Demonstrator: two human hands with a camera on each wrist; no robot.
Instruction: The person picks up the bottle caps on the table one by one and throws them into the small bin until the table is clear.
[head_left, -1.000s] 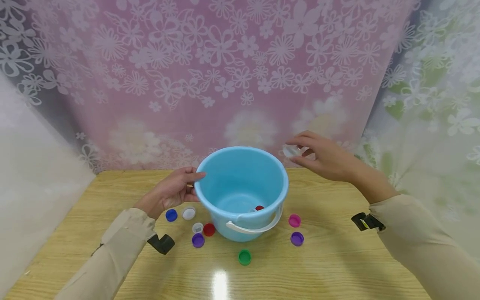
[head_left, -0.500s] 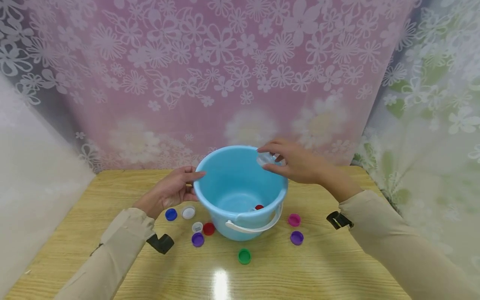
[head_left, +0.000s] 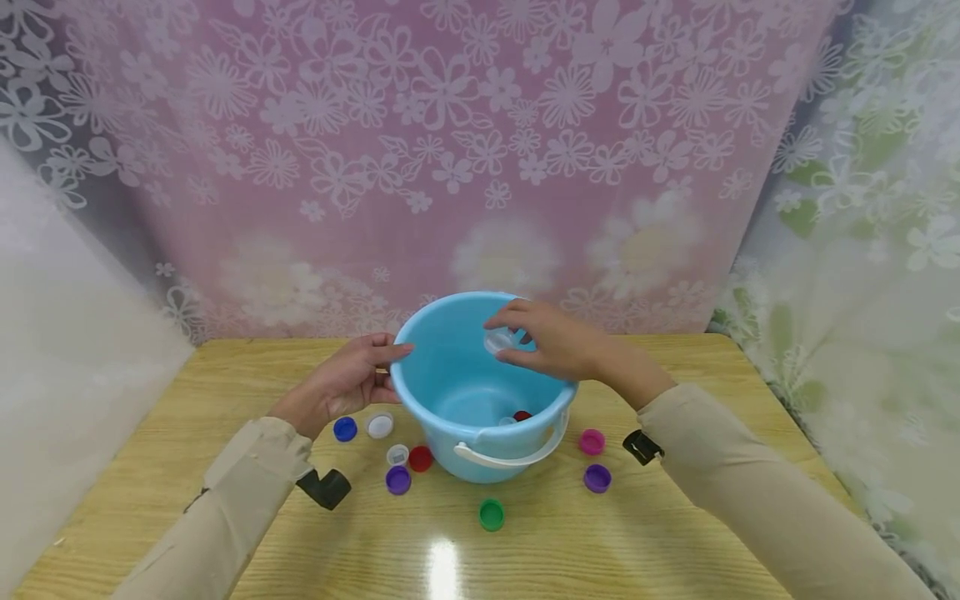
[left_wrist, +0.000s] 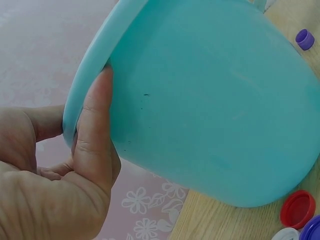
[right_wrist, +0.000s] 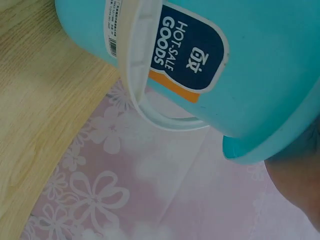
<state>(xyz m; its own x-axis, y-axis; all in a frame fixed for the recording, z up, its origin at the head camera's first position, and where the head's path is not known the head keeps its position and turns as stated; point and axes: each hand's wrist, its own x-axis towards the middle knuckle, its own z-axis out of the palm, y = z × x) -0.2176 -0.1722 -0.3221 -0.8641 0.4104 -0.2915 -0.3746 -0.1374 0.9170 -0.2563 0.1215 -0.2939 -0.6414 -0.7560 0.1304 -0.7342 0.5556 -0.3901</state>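
Head view gives us, nearest, a green cap (head_left: pixel 491 515) on the wooden table (head_left: pixel 315 558), then more caps (head_left: pixel 398 480) on both sides of a blue bucket (head_left: pixel 442 354). We see the left hand (head_left: pixel 348 379) pinching the bucket's rim, while the right hand (head_left: pixel 558 340) pinches a clear plastic piece (head_left: pixel 498 340) at its mouth (a red cap (head_left: pixel 522 415) lies inside, at the bottom). Beyond hangs a pink flowered curtain (head_left: pixel 480 167).
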